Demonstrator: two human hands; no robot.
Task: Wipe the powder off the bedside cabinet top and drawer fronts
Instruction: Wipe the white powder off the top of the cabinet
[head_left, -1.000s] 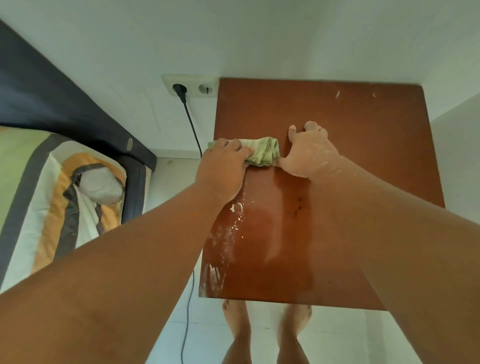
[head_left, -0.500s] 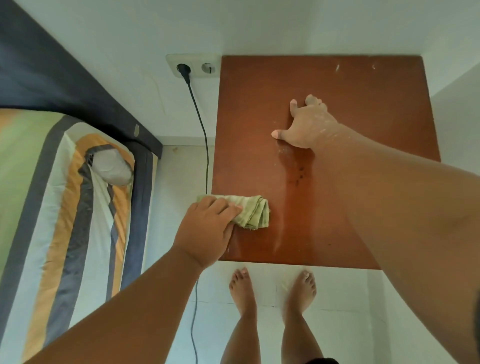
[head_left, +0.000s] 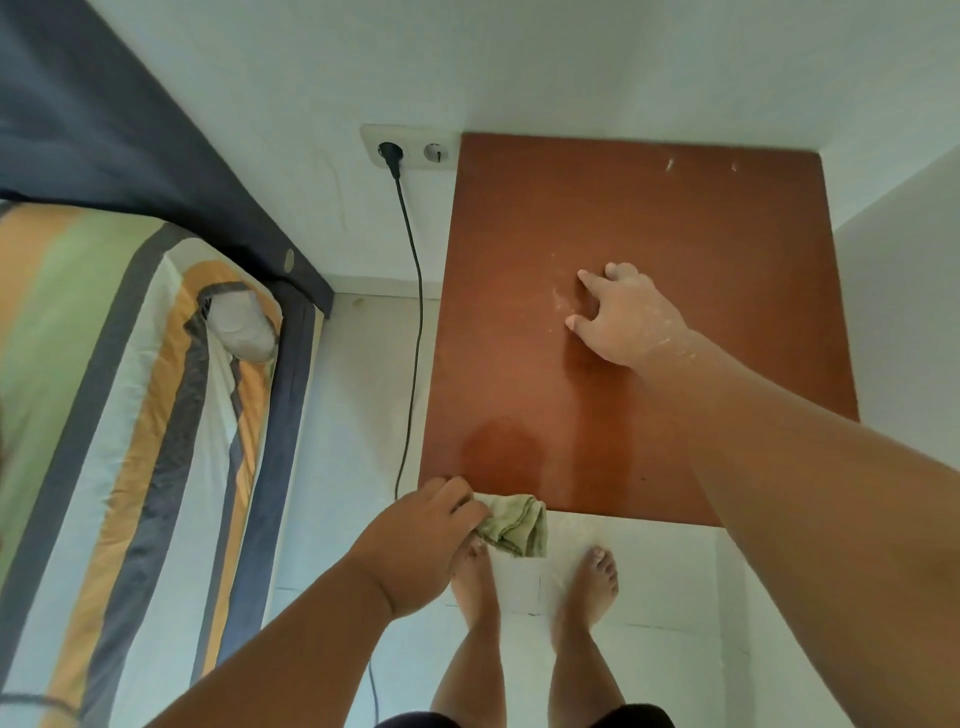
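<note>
At the near edge of the cabinet top (head_left: 649, 234), the left hand (head_left: 415, 551) is closed around a folded green cloth (head_left: 514, 522), fingers curled over its left end. The cloth hangs just past the front left corner of the top, over the floor and above the person's bare left foot (head_left: 475, 577). A darker, damp-looking patch lies on the brown wood just beyond the cloth. Further back, the right hand (head_left: 623, 317) rests flat on the middle of the top with fingers spread and holds nothing; white powder (head_left: 561, 301) dusts its back and wrist, and a faint smear of it shows on the wood beside the fingertips. Two small white specks sit near the far edge by the wall. Left of the cabinet, a black cable (head_left: 413, 332) drops from a wall socket (head_left: 410, 148) to the floor, and a striped bed (head_left: 130, 415) fills the left side.
</note>
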